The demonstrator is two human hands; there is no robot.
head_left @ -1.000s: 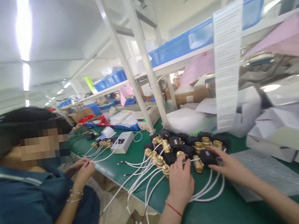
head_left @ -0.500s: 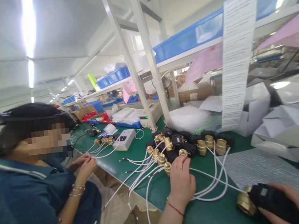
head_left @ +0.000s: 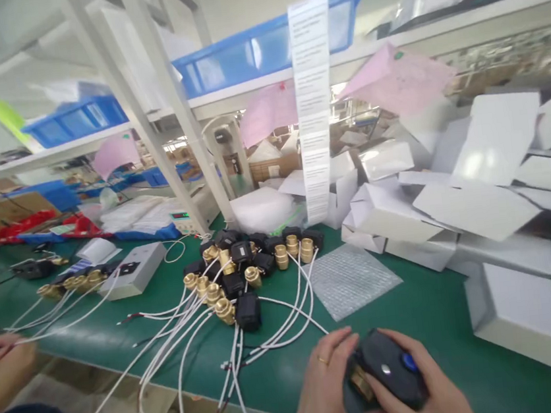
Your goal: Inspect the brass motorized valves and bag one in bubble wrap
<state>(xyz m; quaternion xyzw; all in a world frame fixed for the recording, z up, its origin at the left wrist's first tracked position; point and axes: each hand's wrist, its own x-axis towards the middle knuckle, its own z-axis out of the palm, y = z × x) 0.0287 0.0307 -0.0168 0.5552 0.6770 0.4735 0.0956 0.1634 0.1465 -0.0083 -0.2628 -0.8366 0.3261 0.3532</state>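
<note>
L hand (head_left: 326, 386) low in frame, just R of btm ctr — fingers bent, pointing up-right, closed in a grip. R hand (head_left: 428, 391) close beside it, lower R, fingers curled too, thumb angled up-left. Both run off btm edge nr wrists.

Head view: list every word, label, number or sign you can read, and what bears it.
None can be read.
Hanging paper strip: printed lines, too blurred.
Lit display on the bench instrument: too small.
Pale label on a piled black housing: too small.
Held black unit: nothing legible.
</note>
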